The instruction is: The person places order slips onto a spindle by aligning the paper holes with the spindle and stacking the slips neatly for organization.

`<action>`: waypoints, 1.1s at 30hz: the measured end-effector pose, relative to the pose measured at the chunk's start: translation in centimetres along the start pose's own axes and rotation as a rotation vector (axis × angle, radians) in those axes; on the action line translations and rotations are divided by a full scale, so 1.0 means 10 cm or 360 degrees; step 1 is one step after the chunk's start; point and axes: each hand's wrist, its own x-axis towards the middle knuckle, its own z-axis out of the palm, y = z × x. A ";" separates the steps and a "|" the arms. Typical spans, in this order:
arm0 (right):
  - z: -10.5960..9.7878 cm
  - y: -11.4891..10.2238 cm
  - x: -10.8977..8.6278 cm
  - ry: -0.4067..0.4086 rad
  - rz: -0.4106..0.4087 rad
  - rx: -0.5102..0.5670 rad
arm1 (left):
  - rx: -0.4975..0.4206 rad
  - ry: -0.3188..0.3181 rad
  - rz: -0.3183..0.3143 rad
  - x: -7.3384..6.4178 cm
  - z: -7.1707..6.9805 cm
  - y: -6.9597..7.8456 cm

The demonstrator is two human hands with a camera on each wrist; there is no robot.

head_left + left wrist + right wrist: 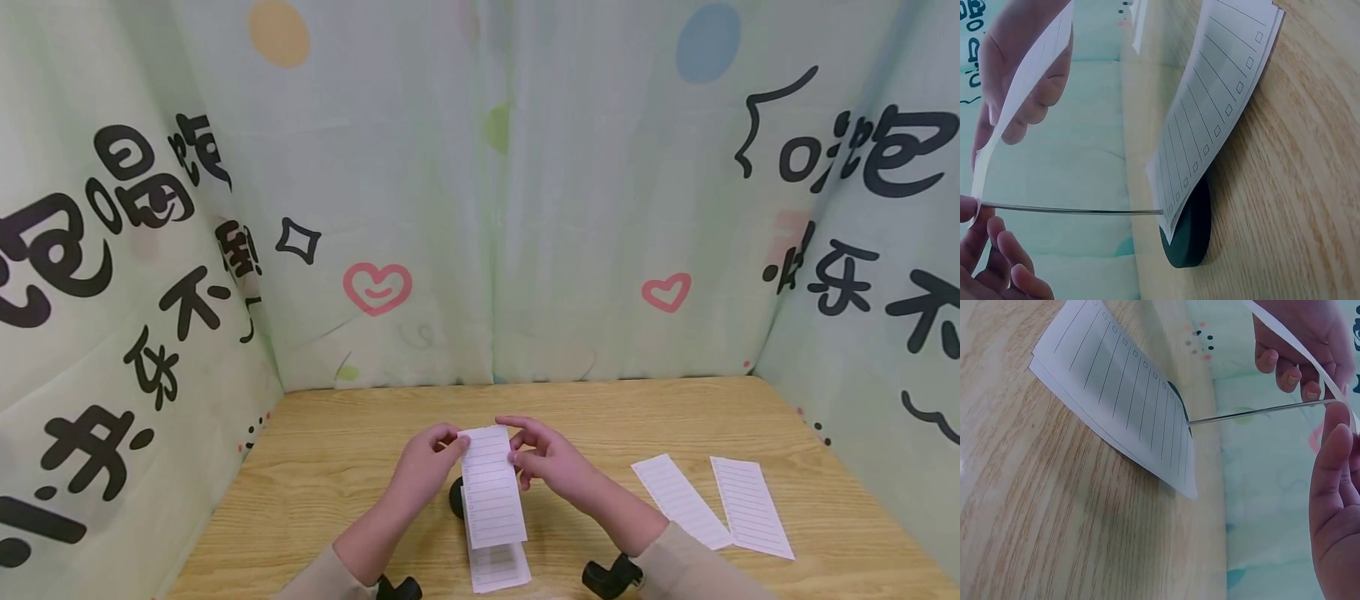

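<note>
A lined paper slip (492, 487) hangs upright between both hands. At its upper left edge, my left hand (429, 462) pinches it between thumb and fingers. On the opposite edge my right hand (551, 462) holds it with the thumb in front and the index finger along the top. In the left wrist view, a thin metal spike (1079, 210) rises from a round black base (1188, 247), and its upper end meets the held slip beside the left fingertips. Several checkbox slips (1210, 100) are threaded low on the spike, resting on the base and sloping toward the table.
Two loose lined slips, one slanted (681, 502) and one straighter (752, 508), lie on the wooden table (337, 533) to the right. Printed curtains (450, 208) enclose the back and sides. Black wrist mounts (611, 577) sit on both forearms.
</note>
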 end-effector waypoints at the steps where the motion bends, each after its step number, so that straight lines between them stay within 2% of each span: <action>1: 0.00 0.00 0.00 0.0002 0.0003 -0.0002 | -0.0007 0.0001 0.0000 0.00 0.00 0.00; 11: 0.03 0.01 0.00 0.0033 0.0017 0.0001 | -0.0166 -0.0008 -0.0055 0.02 0.04 -0.01; 17: 0.05 0.01 0.02 0.0082 0.0062 -0.0030 | -0.0287 0.0000 -0.0051 0.02 0.05 -0.01; 27: 0.10 0.01 0.02 0.0139 0.0111 -0.0053 | -0.0207 0.0055 -0.0068 0.04 0.07 -0.07; 33: 0.10 0.07 0.02 0.0117 0.0166 -0.0115 | -0.0130 0.0028 -0.0095 0.01 0.09 -0.12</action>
